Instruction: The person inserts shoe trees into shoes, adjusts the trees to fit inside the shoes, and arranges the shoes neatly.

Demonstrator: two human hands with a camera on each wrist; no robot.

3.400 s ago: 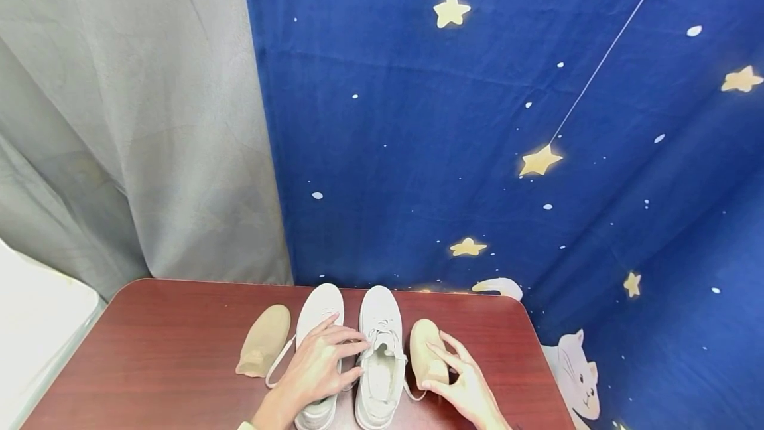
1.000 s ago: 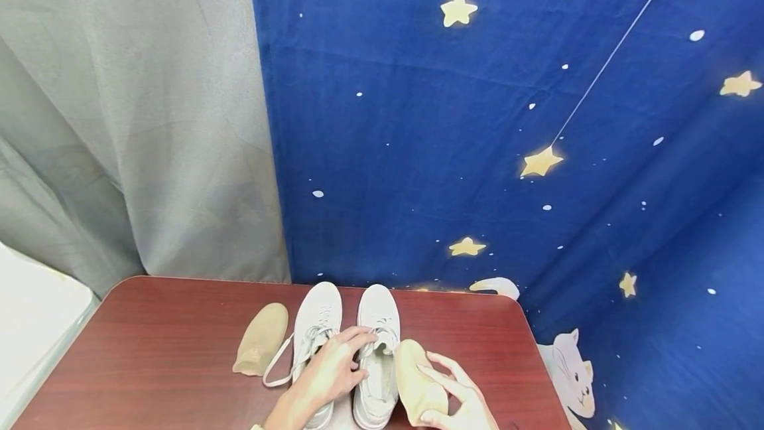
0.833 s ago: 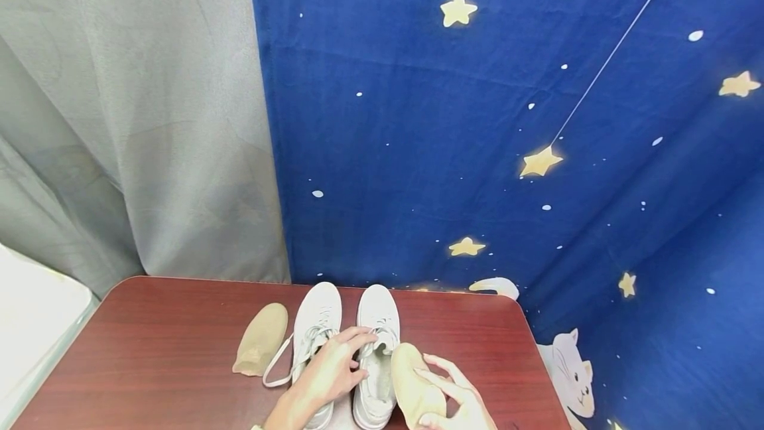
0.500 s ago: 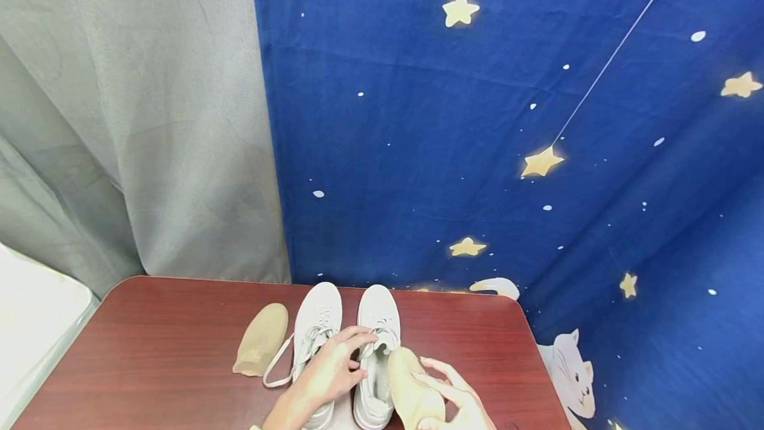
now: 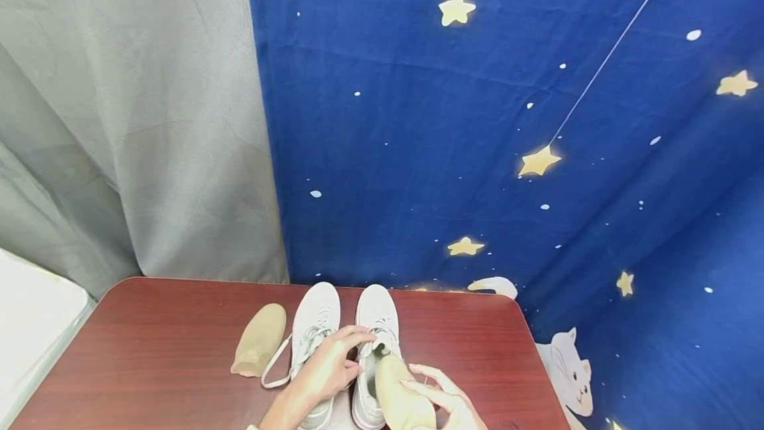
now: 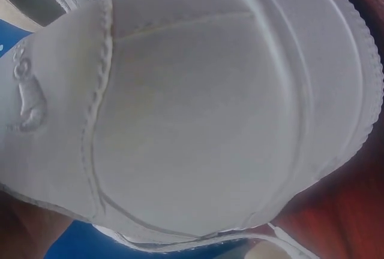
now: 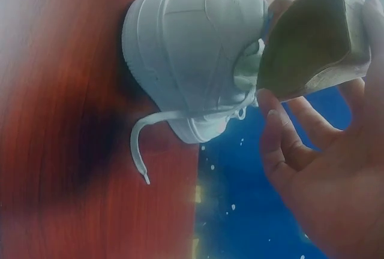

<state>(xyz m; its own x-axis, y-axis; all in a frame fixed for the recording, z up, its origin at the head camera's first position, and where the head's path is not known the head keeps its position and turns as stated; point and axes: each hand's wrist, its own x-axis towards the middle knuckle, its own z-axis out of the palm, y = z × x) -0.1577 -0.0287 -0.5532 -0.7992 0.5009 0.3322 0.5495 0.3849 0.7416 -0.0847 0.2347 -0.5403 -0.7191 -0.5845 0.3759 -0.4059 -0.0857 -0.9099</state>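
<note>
In the head view my right hand (image 5: 446, 400) grips a beige molded shoe insert (image 5: 398, 390), tilted over the opening of the right white sneaker (image 5: 377, 310). The insert's rounded end points toward the shoe's inside and covers part of the collar; its hollow underside shows in the right wrist view. My left hand (image 5: 327, 369) reaches across the left white sneaker (image 5: 316, 314), its fingertips holding the right sneaker at the tongue and collar. The left wrist view is mostly filled by a white sneaker heel (image 6: 192, 115); the left fingers are mostly out of that view.
A second beige insert (image 5: 261, 340) lies left of the sneakers on the red-brown table (image 5: 155, 344). A loose white lace (image 5: 273, 377) loops from the left sneaker. Another lace end (image 7: 139, 151) trails beside the right sneaker. Curtains (image 5: 370, 118) hang behind the table.
My right hand has brought the insert left from the table, until it is over the right sneaker's opening. The left hand moved slightly down and settled by the tongue.
</note>
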